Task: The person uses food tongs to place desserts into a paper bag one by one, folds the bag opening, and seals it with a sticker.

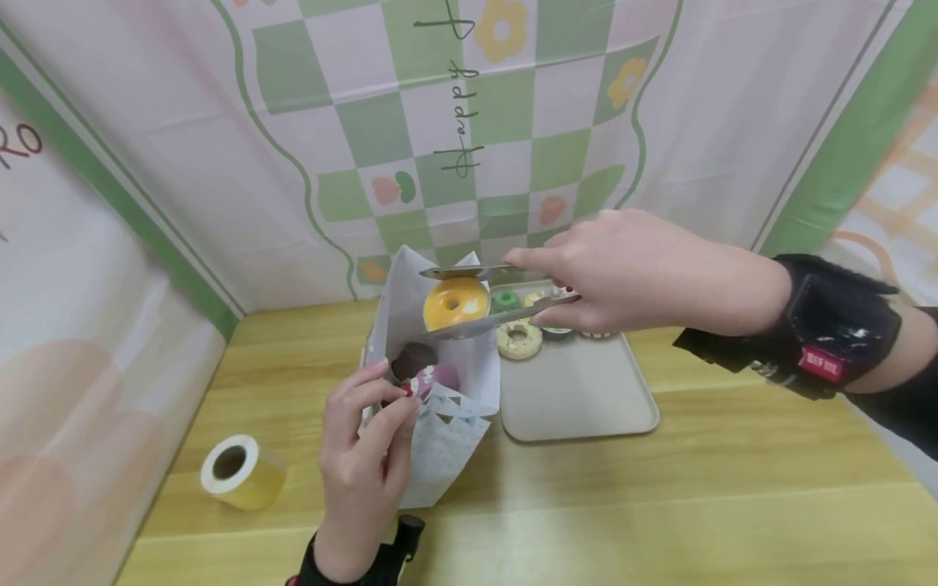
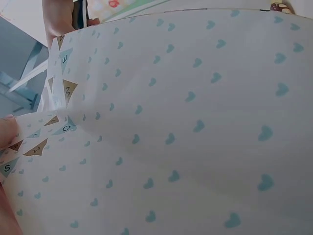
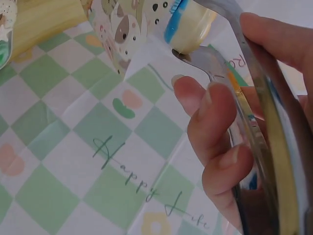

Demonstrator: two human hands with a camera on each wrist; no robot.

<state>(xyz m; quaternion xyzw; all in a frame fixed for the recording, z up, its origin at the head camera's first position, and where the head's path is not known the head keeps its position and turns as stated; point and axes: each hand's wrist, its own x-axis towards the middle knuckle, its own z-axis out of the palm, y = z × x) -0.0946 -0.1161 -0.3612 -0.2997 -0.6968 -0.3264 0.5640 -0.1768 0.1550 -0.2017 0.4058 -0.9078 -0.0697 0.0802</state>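
Note:
In the head view my right hand (image 1: 630, 273) grips metal tongs (image 1: 506, 316), thumb below and index finger stretched along the top. Between the tong blades is a yellow-orange glazed doughnut (image 1: 437, 308), held over the open mouth of a white paper box (image 1: 443, 460) printed with hearts and small pennants. The right wrist view shows the doughnut (image 3: 193, 29) edge-on, pale with a blue patch. My left hand (image 1: 362, 456) holds the box at its near left edge. Inside lie a dark brown pastry (image 1: 414, 358) and a purple one (image 1: 445, 377) with white icing.
Right of the box is a beige tray (image 1: 579, 407); a cream ring doughnut (image 1: 519, 340), a green one (image 1: 506, 300) and several other pastries sit toward its back. A yellow roll (image 1: 245, 472) stands at the left on the wooden table. A printed cloth hangs behind.

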